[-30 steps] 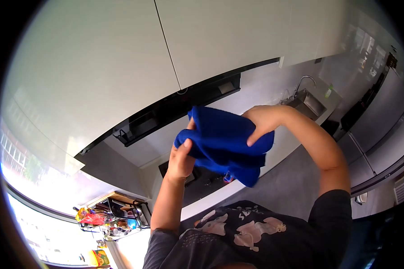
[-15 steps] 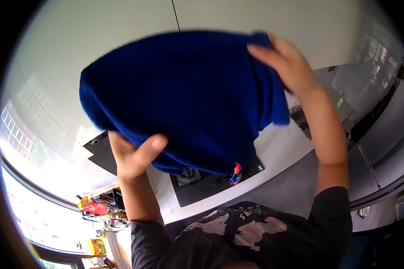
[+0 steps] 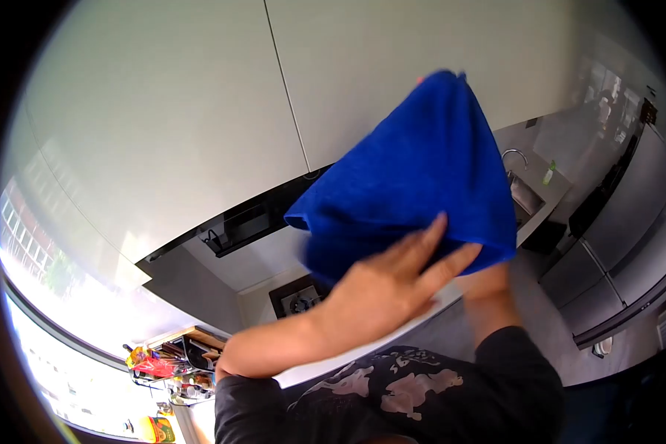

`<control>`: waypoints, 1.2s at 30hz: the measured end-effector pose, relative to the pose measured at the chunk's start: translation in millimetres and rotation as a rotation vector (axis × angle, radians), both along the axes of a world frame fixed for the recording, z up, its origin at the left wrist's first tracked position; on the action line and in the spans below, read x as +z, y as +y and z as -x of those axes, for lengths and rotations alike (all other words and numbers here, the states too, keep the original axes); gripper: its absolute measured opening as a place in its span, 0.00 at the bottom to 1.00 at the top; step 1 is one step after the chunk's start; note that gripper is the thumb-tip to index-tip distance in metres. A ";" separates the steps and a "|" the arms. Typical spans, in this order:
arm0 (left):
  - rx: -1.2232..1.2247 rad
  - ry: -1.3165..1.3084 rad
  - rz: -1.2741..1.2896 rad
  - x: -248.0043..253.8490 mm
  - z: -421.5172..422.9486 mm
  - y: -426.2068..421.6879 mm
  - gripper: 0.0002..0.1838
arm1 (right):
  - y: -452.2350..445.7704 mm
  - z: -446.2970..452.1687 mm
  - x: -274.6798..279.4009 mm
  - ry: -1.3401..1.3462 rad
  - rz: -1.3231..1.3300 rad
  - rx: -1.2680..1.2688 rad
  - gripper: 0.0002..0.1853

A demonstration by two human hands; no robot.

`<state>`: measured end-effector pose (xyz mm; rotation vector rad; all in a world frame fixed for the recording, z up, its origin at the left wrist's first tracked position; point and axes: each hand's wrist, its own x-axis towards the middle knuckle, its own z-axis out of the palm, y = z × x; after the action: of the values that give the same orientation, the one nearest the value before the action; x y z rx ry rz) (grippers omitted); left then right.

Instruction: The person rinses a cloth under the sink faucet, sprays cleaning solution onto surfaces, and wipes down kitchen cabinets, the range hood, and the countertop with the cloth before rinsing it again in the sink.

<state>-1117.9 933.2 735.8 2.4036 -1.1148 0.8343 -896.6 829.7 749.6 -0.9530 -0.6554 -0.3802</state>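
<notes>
The left hand [image 3: 381, 292] has its fingers stretched along the lower edge of the blue cloth [image 3: 414, 163]; whether they pinch this edge or only lie against it, I cannot tell, because they are blurred. The right forearm [image 3: 490, 296] goes up behind or inside the cloth, so the right hand is mostly hidden and its grasp cannot be judged. A small reddish spot at the upper edge may be its fingertip.

The cloth is in the air, peaked at the top, in front of the overhead cabinet [image 3: 192, 96]. If the hidden grasp is loose, the peak could slip and the cloth fall down. Its loose left side, unsupported, could catch on the range hood [image 3: 248, 222] or drop over the gas burner [image 3: 301, 302]. The cloth covers much of the counter, and the sink [image 3: 525, 196] is partly cut off behind it.
</notes>
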 end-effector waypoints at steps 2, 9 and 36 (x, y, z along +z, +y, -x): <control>-0.058 0.300 0.036 -19.1 6.2 3.7 0.26 | 10.6 13.1 -22.0 0.337 -0.295 0.609 0.17; 0.158 0.295 0.947 -97.8 -58.6 33.5 0.37 | 64.1 55.6 -41.4 0.427 -0.222 0.441 0.15; 0.104 0.138 0.424 -6.9 -126.5 -9.6 0.24 | -67.0 -64.8 -23.7 -0.242 -0.035 -0.954 0.36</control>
<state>-991.5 923.6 728.9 2.1360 -0.6842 0.8268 -831.8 762.7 725.9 -1.1548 -0.3659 -1.3608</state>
